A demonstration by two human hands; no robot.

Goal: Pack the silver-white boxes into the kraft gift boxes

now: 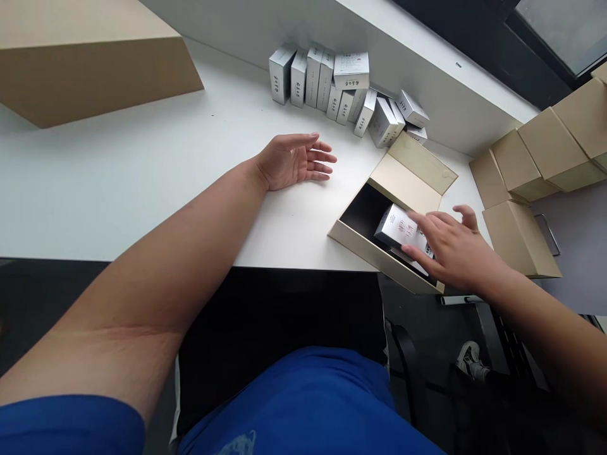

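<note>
My left hand (300, 161) rests on the white table with its palm turned sideways. Its fingers are stretched out and hold nothing. To the right, my right hand (448, 243) is over an open beige gift box (353, 237) with a dark inside. A small white carton (398, 227) with printed lettering lies tilted in that box. The thumb and forefinger of my right hand lie spread across the carton's top face, while another finger sticks up. Part of the carton is hidden under this hand. The gift box's flap lid (422, 161) is folded back toward the wall.
Several small white cartons (313, 74) stand in a row along the wall, some stacked or leaning. A large beige box (99, 79) is at the far left. More beige boxes (550, 148) are piled at the right. Another person's shoe (469, 359) shows below the table.
</note>
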